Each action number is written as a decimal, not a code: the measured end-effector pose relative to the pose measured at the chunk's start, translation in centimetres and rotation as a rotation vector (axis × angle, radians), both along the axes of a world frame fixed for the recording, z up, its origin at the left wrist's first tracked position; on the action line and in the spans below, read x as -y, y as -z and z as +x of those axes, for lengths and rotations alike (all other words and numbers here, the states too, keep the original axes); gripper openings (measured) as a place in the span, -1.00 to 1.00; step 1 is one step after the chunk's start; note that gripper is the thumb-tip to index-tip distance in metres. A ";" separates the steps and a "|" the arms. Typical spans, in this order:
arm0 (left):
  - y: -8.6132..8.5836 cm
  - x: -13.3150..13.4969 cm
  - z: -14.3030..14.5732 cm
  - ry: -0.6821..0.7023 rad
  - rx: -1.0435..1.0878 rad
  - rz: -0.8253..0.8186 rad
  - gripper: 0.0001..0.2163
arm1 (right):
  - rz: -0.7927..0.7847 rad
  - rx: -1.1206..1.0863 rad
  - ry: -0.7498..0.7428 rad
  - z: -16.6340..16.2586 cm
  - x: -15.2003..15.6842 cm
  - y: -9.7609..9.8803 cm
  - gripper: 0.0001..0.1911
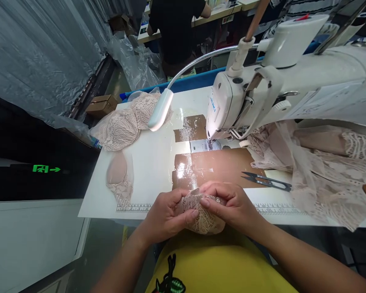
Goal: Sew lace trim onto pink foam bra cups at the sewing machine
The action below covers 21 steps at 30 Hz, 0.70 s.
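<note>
Both hands grip one beige lace bra cup (210,219) at the front edge of the table, below the sewing machine. My left hand (167,211) pinches its left side, thumb on the lace and fingers behind. On the other side my right hand (228,205) closes on the upper edge, thumb laid across the front. The fingertips behind the lace are hidden. Beyond the hands stands a white sewing machine (228,101), its needle area over a metal plate (200,145). Black thread snips (266,181) lie to the right of my right hand.
Finished-looking lace cups (118,128) are heaped at the table's back left, with a single cup (117,173) nearer. More lace pieces (317,171) pile up at right. A lamp (161,110) overhangs the table. Brown tape (213,165) covers part of the surface. A person (178,28) sits beyond.
</note>
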<state>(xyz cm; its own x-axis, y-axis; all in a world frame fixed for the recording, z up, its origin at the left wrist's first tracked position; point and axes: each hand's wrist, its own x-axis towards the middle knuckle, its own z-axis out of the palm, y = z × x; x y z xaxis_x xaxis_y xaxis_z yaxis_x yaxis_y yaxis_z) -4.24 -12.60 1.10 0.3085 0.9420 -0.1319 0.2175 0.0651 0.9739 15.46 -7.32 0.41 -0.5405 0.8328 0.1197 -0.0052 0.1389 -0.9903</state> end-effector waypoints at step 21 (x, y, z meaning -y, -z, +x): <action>-0.4 -1.7 1.0 -0.050 0.106 -0.033 -0.84 | -0.095 0.104 -0.043 0.9 -0.7 0.2 -0.76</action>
<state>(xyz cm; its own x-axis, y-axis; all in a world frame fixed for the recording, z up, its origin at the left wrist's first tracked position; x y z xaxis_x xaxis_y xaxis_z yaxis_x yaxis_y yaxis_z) -3.21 -10.94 1.51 0.2749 0.9523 -0.1324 0.1087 0.1061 0.9884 16.41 -6.64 0.23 -0.5814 0.8134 -0.0170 0.0938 0.0463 -0.9945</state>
